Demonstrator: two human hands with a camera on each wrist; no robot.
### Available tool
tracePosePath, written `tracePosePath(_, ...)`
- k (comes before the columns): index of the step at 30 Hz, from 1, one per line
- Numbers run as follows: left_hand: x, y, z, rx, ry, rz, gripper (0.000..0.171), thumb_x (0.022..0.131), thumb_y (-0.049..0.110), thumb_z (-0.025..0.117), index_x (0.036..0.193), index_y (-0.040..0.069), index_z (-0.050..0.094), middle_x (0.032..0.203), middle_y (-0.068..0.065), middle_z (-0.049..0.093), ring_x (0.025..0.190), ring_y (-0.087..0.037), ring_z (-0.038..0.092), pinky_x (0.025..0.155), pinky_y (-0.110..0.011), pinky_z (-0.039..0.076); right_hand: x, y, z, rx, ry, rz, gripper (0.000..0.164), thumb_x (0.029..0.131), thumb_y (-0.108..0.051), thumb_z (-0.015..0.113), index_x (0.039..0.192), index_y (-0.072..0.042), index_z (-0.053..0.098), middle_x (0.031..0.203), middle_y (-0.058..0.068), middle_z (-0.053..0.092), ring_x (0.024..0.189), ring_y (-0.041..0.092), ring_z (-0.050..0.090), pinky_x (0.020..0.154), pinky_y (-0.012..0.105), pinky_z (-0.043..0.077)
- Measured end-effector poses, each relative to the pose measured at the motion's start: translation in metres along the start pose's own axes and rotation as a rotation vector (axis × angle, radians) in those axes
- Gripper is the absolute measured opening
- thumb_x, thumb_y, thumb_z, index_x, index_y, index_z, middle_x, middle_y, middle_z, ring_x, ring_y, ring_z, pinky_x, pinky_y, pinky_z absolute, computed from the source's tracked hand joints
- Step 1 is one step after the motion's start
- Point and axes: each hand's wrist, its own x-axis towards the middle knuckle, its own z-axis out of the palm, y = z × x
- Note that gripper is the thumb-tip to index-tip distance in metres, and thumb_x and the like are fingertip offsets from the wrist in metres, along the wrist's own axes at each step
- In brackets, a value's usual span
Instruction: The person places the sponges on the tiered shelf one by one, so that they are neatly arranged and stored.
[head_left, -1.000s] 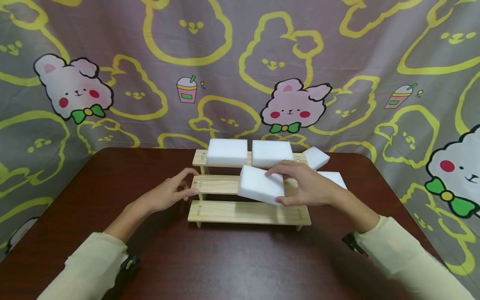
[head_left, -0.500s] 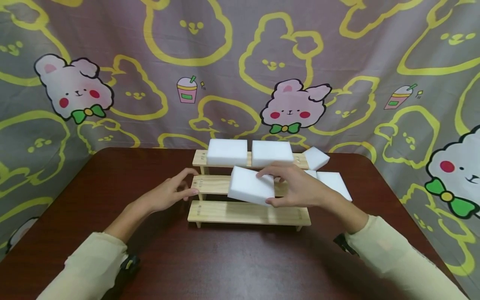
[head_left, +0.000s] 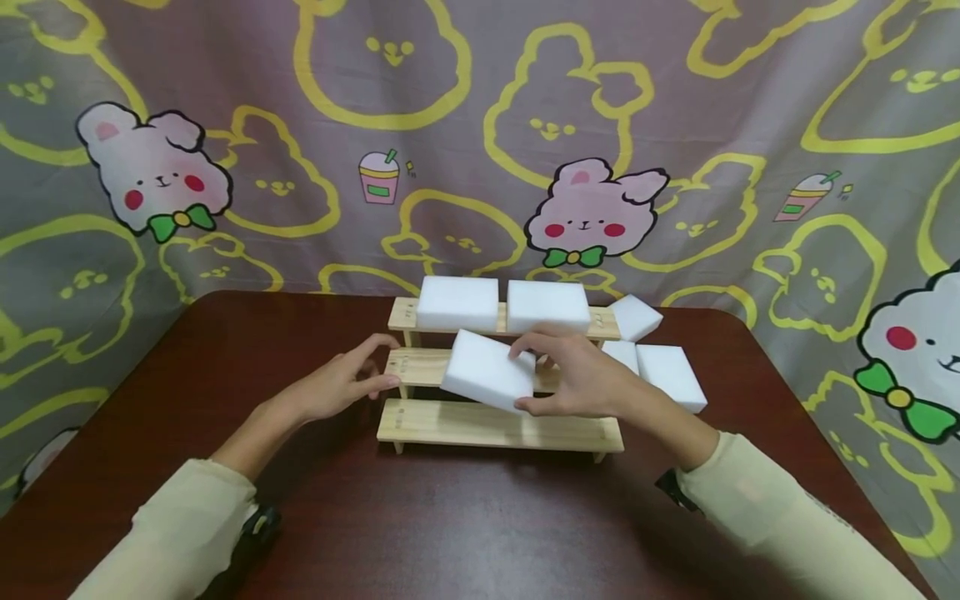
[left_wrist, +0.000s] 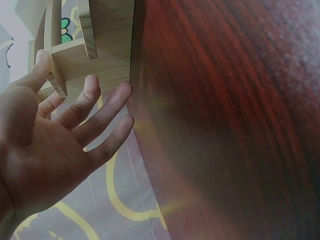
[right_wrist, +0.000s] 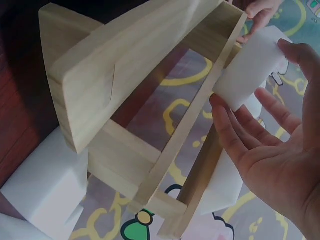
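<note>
A three-tier wooden display rack (head_left: 495, 425) stands on the table. My left hand (head_left: 337, 383) holds the left end of its middle shelf between thumb and index finger; in the left wrist view the other fingers of the left hand (left_wrist: 65, 135) stretch loosely beside the rack. Above the middle shelf, my right hand (head_left: 588, 379) pinches a white foam block (head_left: 486, 371), which is tilted. The right wrist view shows this block (right_wrist: 250, 70) between thumb and fingertips, close to the shelf edge. Two more white foam blocks (head_left: 457, 302) (head_left: 549, 305) lie side by side on the top shelf.
Right of the rack, several white foam blocks (head_left: 671, 375) lie on the dark red-brown table (head_left: 465, 517), one of them (head_left: 636, 317) turned at an angle. A curtain (head_left: 450, 158) with bunny prints hangs right behind the table.
My right hand has carried the foam block leftward over the middle shelf, uncovering more of the blocks at the right. The left hand keeps its place at the shelf end.
</note>
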Motion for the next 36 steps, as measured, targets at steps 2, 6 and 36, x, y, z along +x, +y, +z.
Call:
tracePosePath(2, 0.0, 0.001, 0.0, -0.002, -0.002, 0.001, 0.049, 0.106, 0.032, 0.063, 0.144, 0.013, 0.039, 0.078, -0.011, 0.064, 0.07, -0.028, 0.057, 0.068, -0.037, 0.043, 0.001, -0.002, 0.001, -0.007, 0.004, 0.007, 0.049, 0.075, -0.028, 0.093, 0.114, -0.013, 0.067, 0.114, 0.0, 0.065, 0.095, 0.018, 0.062, 0.08, 0.037, 0.053)
tracePosePath(6, 0.0, 0.001, -0.001, -0.011, -0.002, 0.006, 0.048, 0.106, 0.031, 0.063, 0.144, 0.011, 0.04, 0.077, -0.011, 0.063, 0.069, -0.027, 0.056, 0.067, -0.036, 0.043, 0.005, -0.004, 0.004, -0.037, 0.012, -0.005, 0.046, 0.076, -0.028, 0.092, 0.113, -0.015, 0.068, 0.114, 0.0, 0.065, 0.093, 0.021, 0.06, 0.074, 0.034, 0.05)
tracePosePath(36, 0.001, -0.003, 0.0, -0.001, 0.005, 0.016, 0.048, 0.106, 0.031, 0.062, 0.143, 0.012, 0.039, 0.076, -0.012, 0.064, 0.07, -0.029, 0.058, 0.069, -0.037, 0.044, 0.022, -0.024, 0.02, -0.22, -0.05, -0.019, 0.038, 0.091, -0.031, 0.081, 0.122, -0.011, 0.072, 0.138, 0.017, 0.064, 0.123, 0.029, 0.062, 0.083, 0.039, 0.058)
